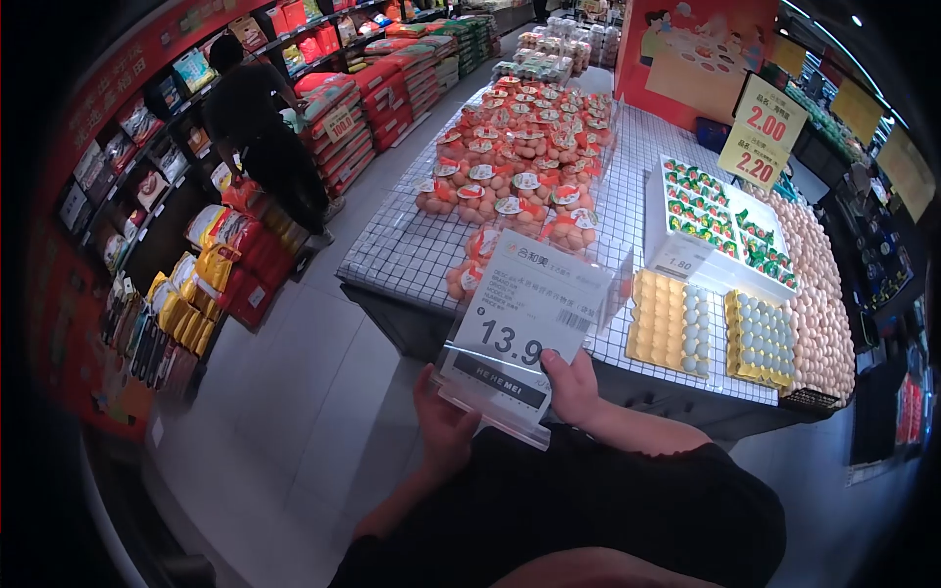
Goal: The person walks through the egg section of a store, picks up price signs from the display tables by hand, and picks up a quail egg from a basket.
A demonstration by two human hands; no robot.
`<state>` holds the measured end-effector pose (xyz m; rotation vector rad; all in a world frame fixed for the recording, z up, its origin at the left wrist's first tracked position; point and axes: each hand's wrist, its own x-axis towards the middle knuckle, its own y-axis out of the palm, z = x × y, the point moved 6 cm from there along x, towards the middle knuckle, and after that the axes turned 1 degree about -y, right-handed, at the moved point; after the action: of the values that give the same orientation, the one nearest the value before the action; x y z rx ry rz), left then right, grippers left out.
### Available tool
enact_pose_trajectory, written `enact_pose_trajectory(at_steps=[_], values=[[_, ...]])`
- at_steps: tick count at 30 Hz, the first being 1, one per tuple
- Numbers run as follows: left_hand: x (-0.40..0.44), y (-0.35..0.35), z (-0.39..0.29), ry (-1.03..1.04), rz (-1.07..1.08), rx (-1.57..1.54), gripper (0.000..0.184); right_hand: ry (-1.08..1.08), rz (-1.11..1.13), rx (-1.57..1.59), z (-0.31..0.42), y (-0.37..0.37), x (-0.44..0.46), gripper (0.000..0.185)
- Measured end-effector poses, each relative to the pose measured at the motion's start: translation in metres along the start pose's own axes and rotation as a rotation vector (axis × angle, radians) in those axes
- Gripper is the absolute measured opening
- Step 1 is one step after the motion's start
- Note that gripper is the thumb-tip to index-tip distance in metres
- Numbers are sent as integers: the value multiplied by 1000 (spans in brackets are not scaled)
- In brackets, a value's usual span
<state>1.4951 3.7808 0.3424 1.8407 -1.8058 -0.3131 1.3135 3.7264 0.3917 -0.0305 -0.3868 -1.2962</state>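
A white price sign [529,314] reading 13.9 is held tilted in front of my body, in a clear stand. My left hand [443,421] grips the stand's lower left corner, fingers closed on it. On the right edge of the sign, my right hand [571,387] is closed with its thumb over the front, covering part of the price. Just beyond the sign, bagged brown eggs [529,147] are piled on a white-tiled display table [392,245]. Part of the pile is hidden behind the sign.
Egg trays [659,318], a white box of wrapped eggs [701,211] and loose eggs [818,284] lie on the table's right side. Yellow price signs [763,132] stand above them. At the left, a person [255,127] stands beside stacked bags [338,127] and shelves.
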Motion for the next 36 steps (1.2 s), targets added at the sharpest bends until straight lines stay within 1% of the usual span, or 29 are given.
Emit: enact_pose_trajectory(at_steps=[3,6,10,12,15,18,21,24,27,36], values=[[-2,-2,-2,1,-12,29,86,17,-1,12,-5,-1,-2,33],[-2,-22,5,-29,-89,-37,75,49,8,-7,-9,-5,-3,33],[0,-25,6,-47,-124,-57,70,49,2,-17,-5,-4,-1,32],[-1,-19,2,-35,-155,-85,68,41,8,-22,-5,-4,-2,32],[-2,-17,-1,-46,-139,-59,70,41,-8,-10,-7,-5,-2,32],[0,-16,1,37,-78,-21,65,15,-18,14,1,-1,1,30],[-2,-12,0,17,-80,16,65,-22,-96,32,-1,2,3,28],[-3,-8,-2,14,-84,-4,64,32,-59,-64,-2,-2,0,28],[-3,-15,1,10,-136,-36,62,25,-44,-68,-3,-3,0,28],[-3,-13,3,12,-101,-74,56,25,-9,-68,-3,-8,-4,30]])
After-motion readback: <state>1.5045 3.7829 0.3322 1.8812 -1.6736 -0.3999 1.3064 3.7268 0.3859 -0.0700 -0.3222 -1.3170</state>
